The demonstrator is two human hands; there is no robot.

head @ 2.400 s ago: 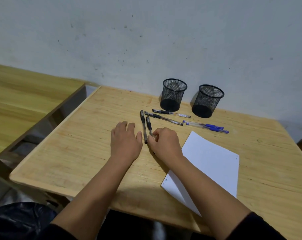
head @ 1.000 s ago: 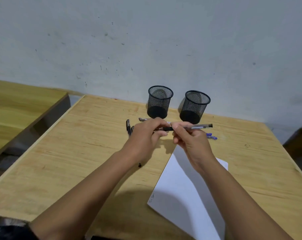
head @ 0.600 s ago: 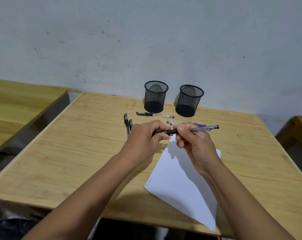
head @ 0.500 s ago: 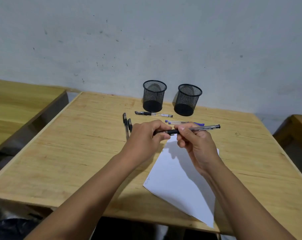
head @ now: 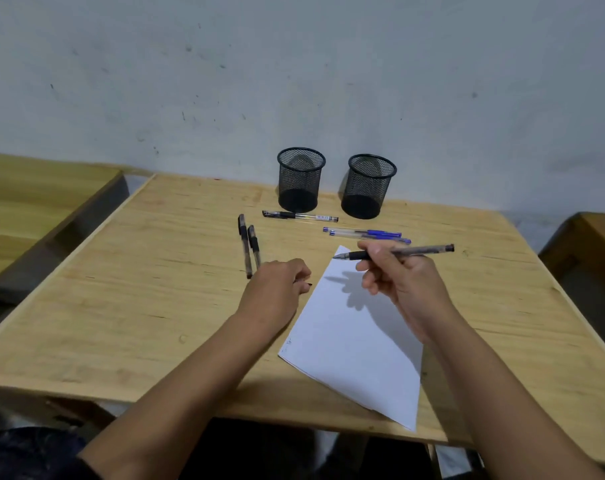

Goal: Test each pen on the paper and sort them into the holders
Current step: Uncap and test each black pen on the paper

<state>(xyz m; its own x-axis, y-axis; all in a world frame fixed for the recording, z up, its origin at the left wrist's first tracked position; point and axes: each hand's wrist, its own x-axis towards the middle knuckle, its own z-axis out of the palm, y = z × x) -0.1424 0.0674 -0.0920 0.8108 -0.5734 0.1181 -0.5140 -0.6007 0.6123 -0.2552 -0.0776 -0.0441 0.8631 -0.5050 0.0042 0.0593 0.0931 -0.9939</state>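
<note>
Right hand (head: 403, 284): raised, forearm running back toward the lower right, thumb and curled fingers pinching a pen (head: 394, 252) near its tip end, barrel extending out past the grip to the right. Left hand (head: 276, 287): lowered, knuckles up, fingers curled under around a small dark cap (head: 308, 284) that barely shows.

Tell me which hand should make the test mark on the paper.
The right hand: it already grips the uncapped pen, tip out above the paper. The left hand lies on the table beside the sheet, apparently holding the cap.
</note>
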